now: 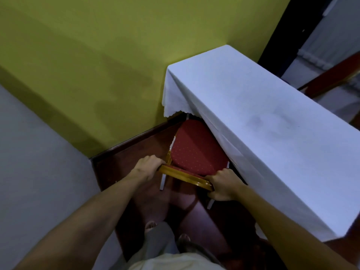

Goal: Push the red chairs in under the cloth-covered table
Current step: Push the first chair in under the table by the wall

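A red chair (196, 151) with a dotted cushion and a golden wooden backrest stands below me, its seat partly tucked under the hanging edge of the white tablecloth. The cloth-covered table (259, 121) runs from the upper middle to the lower right. My left hand (149, 166) grips the left end of the golden backrest top. My right hand (224, 184) grips its right end, close to the cloth. The chair's white legs show below the backrest. The front of the seat is hidden under the cloth.
A yellow-green wall (87, 65) lies beyond the chair, and a grey wall (39, 182) closes in on the left. The floor (124, 158) is dark reddish wood. My feet and legs (159, 236) stand right behind the chair. A dark doorway (280, 36) is at upper right.
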